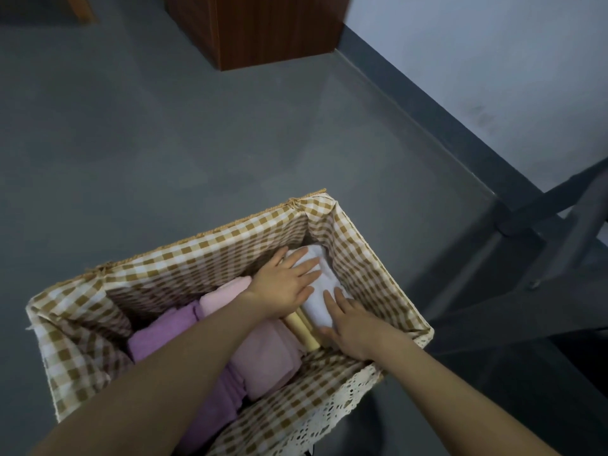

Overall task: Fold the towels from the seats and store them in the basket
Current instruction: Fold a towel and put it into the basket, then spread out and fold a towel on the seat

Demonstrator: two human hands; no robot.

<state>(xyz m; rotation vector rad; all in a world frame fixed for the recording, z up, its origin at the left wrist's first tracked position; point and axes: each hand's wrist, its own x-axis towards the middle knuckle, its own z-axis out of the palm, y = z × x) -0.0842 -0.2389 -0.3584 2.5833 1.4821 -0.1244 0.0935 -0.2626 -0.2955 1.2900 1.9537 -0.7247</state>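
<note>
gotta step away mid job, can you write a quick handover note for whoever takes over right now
Left hand: open, flat on the white towel.
Right hand: open, fingers pressing the same towel's near end.
Things: white towel sits at the right end of the gingham-lined basket, beside a yellow towel, a pink towel and a purple towel, all folded inside.
Done: four towels stored.
Left: release the white towel, then check the seats, which are out of view.

Count recorded: baskets [171, 258] 1 | towels inside basket 5: white [320, 299] 1, yellow [301, 329] 1, pink [266, 360] 2, purple [171, 334] 1 | hands inside basket 2
</note>
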